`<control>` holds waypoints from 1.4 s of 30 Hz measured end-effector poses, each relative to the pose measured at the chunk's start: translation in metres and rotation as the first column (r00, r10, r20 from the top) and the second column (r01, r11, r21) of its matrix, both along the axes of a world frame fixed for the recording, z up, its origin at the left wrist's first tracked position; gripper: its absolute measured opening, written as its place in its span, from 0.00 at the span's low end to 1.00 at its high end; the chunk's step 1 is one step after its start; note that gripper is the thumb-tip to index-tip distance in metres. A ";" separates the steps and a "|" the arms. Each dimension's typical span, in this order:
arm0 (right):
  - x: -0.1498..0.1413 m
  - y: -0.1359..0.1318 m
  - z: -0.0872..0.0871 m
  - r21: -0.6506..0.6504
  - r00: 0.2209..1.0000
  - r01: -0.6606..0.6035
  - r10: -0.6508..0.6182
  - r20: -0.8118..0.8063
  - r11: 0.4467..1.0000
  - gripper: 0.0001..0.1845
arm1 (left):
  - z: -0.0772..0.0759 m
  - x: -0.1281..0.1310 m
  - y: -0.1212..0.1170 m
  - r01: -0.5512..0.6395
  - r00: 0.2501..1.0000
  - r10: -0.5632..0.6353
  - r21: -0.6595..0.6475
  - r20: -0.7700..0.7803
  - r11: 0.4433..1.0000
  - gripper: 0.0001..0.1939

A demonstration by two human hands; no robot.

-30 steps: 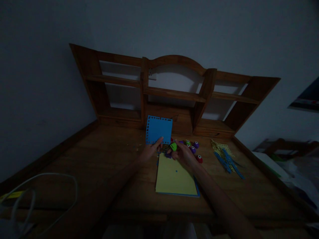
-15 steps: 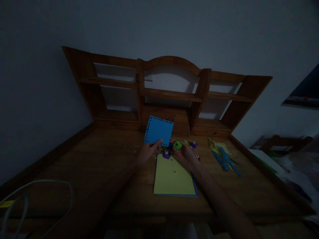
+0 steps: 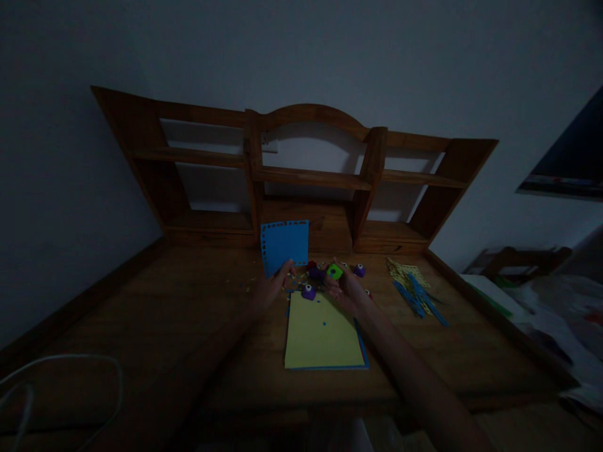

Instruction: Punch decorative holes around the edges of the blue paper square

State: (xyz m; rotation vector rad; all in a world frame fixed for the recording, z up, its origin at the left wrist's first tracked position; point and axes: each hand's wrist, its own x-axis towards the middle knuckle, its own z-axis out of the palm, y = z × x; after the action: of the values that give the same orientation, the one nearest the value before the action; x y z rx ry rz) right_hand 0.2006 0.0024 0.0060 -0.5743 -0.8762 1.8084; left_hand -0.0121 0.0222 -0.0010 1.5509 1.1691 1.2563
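My left hand [image 3: 274,285] pinches the lower edge of a square sheet of blue paper [image 3: 285,246], raised upright, with punched holes along its edges. In my right hand [image 3: 347,290] is a small green craft punch [image 3: 334,272], held apart from the sheet with its underside partly showing. A purple craft punch [image 3: 309,292] lies at the top edge of a stack of yellow paper [image 3: 323,339], which has blue sheets beneath. More punches, among them a red one [image 3: 311,266] and a purple one at the right [image 3: 359,270], sit around my right hand, partly hidden by it.
Tiny paper bits lie on the wooden desk [image 3: 211,326]. To the right is a pile of blue paper strips [image 3: 417,295] and a yellow punched sheet [image 3: 409,273]. A wooden shelf unit [image 3: 311,179] stands along the back. A white cable [image 3: 85,356] loops at the lower left.
The green punch has turned over in my right hand. The blue sheet tilted, then came back nearly level, and is now farther from the punch. The camera view has swung slightly right.
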 end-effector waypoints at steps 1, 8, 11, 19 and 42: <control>0.000 0.001 0.000 -0.004 1.000 0.001 -0.001 0.009 1.000 0.22 | 0.000 0.000 0.000 0.004 1.000 -0.004 -0.005 -0.008 1.000 0.23; 0.000 0.002 0.000 0.030 0.984 0.130 -0.133 0.117 0.991 0.26 | -0.003 0.000 0.000 0.018 0.998 -0.017 0.025 -0.056 1.000 0.23; 0.001 0.001 0.000 0.061 0.967 0.195 -0.203 0.154 0.979 0.23 | -0.005 -0.001 0.003 0.018 0.998 -0.017 0.034 -0.053 0.999 0.23; 0.002 0.000 -0.001 0.209 0.872 0.298 -0.354 0.336 0.931 0.28 | -0.005 0.000 0.002 0.004 0.999 -0.004 0.011 -0.035 1.000 0.23; 0.007 -0.002 0.000 0.667 0.309 0.371 -0.763 0.567 0.646 0.30 | -0.006 -0.002 0.004 0.024 0.995 -0.021 0.032 -0.093 0.999 0.25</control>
State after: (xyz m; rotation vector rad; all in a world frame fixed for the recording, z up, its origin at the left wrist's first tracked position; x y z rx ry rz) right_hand 0.2074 0.0000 0.0056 -1.3194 -1.3931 0.5101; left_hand -0.0146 0.0262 -0.0069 1.6578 1.1917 1.2050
